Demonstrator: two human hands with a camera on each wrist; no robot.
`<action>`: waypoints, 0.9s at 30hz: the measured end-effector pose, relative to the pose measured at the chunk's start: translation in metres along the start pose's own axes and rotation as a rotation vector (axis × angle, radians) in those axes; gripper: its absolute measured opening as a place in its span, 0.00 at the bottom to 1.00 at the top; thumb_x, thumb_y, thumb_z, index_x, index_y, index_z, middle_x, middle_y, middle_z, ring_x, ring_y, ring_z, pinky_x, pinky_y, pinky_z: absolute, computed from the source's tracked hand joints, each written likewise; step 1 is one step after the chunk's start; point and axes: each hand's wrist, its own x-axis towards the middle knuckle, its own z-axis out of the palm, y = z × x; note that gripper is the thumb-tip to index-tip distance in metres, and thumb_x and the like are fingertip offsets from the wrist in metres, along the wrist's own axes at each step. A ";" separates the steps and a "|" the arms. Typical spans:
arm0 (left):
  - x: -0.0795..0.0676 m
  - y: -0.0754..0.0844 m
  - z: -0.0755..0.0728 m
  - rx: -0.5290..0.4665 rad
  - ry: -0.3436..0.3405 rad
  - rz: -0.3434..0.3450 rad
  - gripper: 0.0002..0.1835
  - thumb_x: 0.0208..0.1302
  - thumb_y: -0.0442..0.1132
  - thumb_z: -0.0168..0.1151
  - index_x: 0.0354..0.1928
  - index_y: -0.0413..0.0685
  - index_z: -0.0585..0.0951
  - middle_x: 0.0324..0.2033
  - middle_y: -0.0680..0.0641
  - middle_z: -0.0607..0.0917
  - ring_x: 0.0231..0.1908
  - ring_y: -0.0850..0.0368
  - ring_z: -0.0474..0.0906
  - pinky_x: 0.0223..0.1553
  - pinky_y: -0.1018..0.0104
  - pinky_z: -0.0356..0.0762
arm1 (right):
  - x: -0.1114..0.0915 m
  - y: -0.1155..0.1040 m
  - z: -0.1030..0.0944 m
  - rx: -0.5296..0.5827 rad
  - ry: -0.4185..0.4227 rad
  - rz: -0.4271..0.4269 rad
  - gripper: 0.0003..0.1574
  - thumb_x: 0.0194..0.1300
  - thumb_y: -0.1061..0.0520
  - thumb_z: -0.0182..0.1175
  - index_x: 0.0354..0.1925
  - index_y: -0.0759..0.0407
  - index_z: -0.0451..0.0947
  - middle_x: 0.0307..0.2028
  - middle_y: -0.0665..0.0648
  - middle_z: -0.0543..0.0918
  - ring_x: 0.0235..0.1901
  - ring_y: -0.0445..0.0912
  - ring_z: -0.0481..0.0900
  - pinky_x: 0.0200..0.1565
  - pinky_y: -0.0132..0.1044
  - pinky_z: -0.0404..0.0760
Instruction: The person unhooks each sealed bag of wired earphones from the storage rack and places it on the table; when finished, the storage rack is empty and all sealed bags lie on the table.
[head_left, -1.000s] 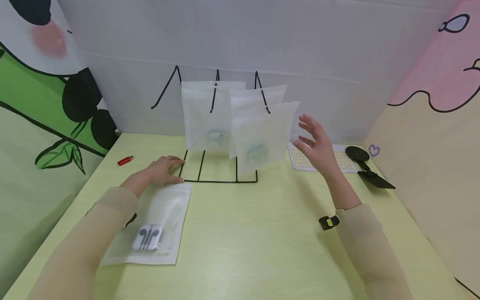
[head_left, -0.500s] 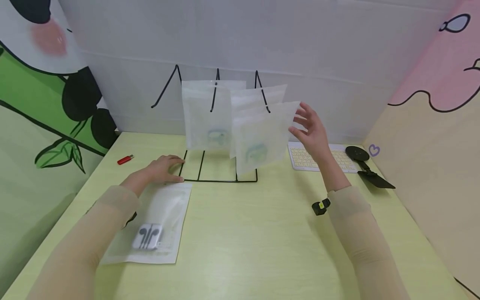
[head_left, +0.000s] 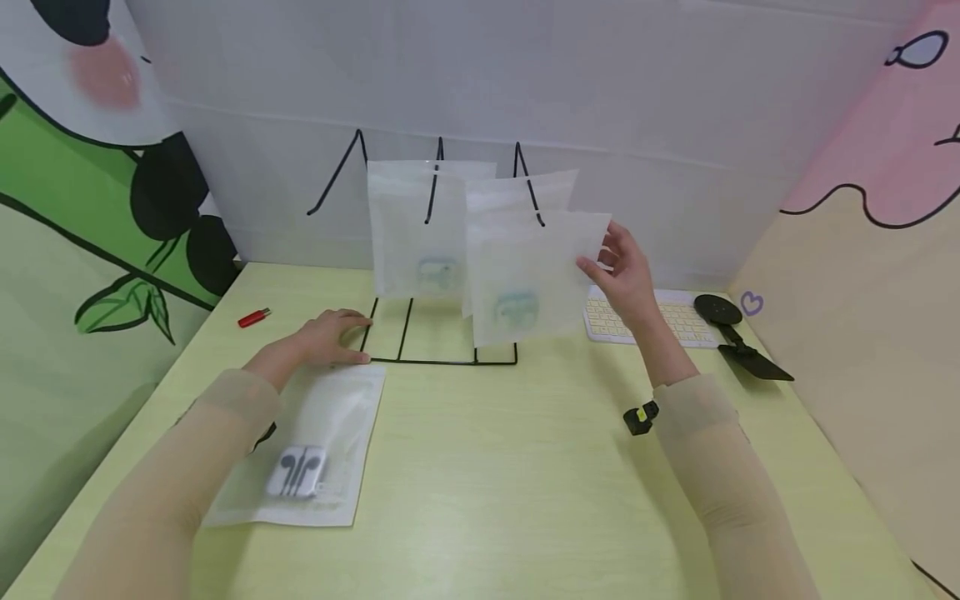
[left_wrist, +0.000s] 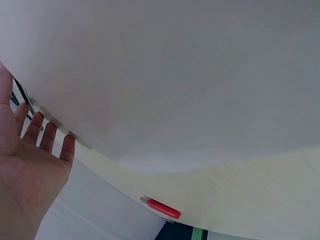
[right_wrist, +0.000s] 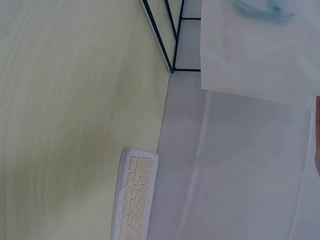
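A black wire rack (head_left: 450,363) stands on the table, with three upright hooks. My left hand (head_left: 330,340) rests at the base's left front corner, fingers on the side rod; its extended fingers show in the left wrist view. My right hand (head_left: 626,275) pinches the right edge of the front white translucent bag (head_left: 555,292), which hangs on the right hook with a blurred bluish-green item inside. Another bag lies behind it. A similar bag (head_left: 397,225) hangs on the middle hook. In the right wrist view, only a sliver of the right hand (right_wrist: 318,135) shows.
Under my left forearm a larger white bag (head_left: 341,417) lies flat, with boxed earphones (head_left: 297,472) on it or inside. A red USB stick (head_left: 253,317) lies at the left. At the right are a white keyboard (head_left: 686,323) and a black stand (head_left: 753,362). A wall rises behind.
My right hand has moved left to the front bag and taken its right edge. That edge has swung slightly right and straightened. The left hand stays on the rack base.
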 end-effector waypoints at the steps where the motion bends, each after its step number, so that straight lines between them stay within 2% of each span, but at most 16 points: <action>1: 0.000 0.000 0.000 0.006 -0.001 -0.001 0.44 0.57 0.60 0.63 0.69 0.43 0.63 0.67 0.34 0.61 0.65 0.31 0.55 0.59 0.30 0.54 | -0.001 0.000 0.001 0.005 0.003 -0.002 0.36 0.59 0.68 0.63 0.64 0.54 0.67 0.47 0.50 0.78 0.42 0.43 0.81 0.41 0.29 0.81; 9: 0.000 0.000 0.000 0.002 -0.009 -0.024 0.44 0.57 0.60 0.63 0.70 0.45 0.62 0.68 0.35 0.60 0.66 0.32 0.54 0.58 0.28 0.52 | -0.009 -0.002 0.003 -0.065 0.081 -0.087 0.31 0.58 0.70 0.62 0.60 0.58 0.71 0.37 0.45 0.84 0.32 0.39 0.83 0.35 0.28 0.81; 18: 0.000 0.002 -0.001 0.006 -0.012 -0.026 0.45 0.57 0.61 0.63 0.69 0.44 0.63 0.67 0.34 0.60 0.65 0.31 0.54 0.58 0.28 0.52 | -0.020 -0.008 0.004 0.038 0.132 -0.166 0.35 0.57 0.72 0.63 0.61 0.55 0.68 0.33 0.49 0.85 0.26 0.41 0.84 0.32 0.28 0.81; 23: 0.000 0.002 -0.002 0.008 -0.015 -0.026 0.44 0.57 0.61 0.63 0.69 0.44 0.63 0.67 0.34 0.61 0.65 0.30 0.54 0.59 0.29 0.53 | -0.026 -0.017 0.006 0.062 0.151 -0.213 0.31 0.57 0.74 0.62 0.58 0.64 0.66 0.34 0.50 0.86 0.27 0.42 0.85 0.30 0.29 0.81; 25: 0.000 0.002 -0.002 0.013 -0.018 -0.029 0.44 0.57 0.60 0.63 0.70 0.44 0.62 0.67 0.34 0.60 0.65 0.31 0.54 0.59 0.29 0.53 | -0.028 -0.021 0.006 0.041 0.162 -0.234 0.27 0.57 0.74 0.61 0.55 0.69 0.66 0.35 0.50 0.86 0.28 0.41 0.85 0.31 0.28 0.81; 27: 0.000 0.001 -0.001 0.015 -0.021 -0.036 0.44 0.58 0.59 0.63 0.70 0.44 0.62 0.68 0.35 0.60 0.66 0.31 0.54 0.60 0.30 0.53 | -0.031 -0.026 0.007 -0.002 0.179 -0.250 0.23 0.57 0.73 0.62 0.51 0.72 0.68 0.36 0.48 0.85 0.24 0.37 0.82 0.28 0.25 0.78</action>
